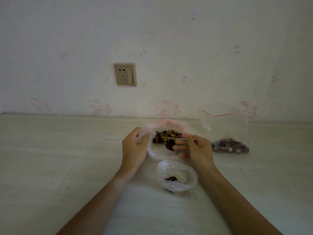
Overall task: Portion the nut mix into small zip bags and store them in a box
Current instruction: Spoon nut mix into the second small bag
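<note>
A large clear bag [157, 154] of nut mix [165, 137] lies open on the table. My left hand [133, 146] grips its left rim and holds the mouth open. My right hand [194, 148] pinches a metal spoon [177, 138] whose handle reaches into the nuts. In front of the big bag stands a small zip bag [177, 175], mouth open, with a few dark pieces at its bottom. At the right, a zip bag [228, 131] with a red seal line stands upright with a portion of nuts inside.
The pale wooden table [67, 158] runs back to a wall with cartoon-cat wallpaper and a socket [125, 74]. A flat zip bag [111, 139] with a red strip lies left of my left hand. No box shows in this view.
</note>
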`<control>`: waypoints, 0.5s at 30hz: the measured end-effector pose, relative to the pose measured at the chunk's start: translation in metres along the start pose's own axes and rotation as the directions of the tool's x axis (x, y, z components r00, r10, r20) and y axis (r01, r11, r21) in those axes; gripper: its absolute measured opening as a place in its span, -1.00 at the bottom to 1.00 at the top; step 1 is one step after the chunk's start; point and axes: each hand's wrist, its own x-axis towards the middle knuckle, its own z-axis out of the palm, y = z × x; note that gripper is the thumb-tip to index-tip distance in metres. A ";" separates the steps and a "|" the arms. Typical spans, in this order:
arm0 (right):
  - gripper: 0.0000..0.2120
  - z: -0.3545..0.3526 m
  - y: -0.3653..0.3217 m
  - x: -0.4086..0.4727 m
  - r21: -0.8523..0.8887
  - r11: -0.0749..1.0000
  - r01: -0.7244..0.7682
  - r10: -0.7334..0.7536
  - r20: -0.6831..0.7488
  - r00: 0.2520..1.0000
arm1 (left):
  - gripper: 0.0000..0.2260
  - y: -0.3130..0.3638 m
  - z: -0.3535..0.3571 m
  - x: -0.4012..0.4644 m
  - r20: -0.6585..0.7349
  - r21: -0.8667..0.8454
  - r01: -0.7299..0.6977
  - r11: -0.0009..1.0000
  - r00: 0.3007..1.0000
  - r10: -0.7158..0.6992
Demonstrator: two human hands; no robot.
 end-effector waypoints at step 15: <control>-0.71 -0.016 -0.019 -0.016 0.046 0.997 0.057 -0.056 -0.029 0.998 | -0.65 0.011 -0.022 0.007 0.094 0.122 0.122 0.985 0.987 -0.134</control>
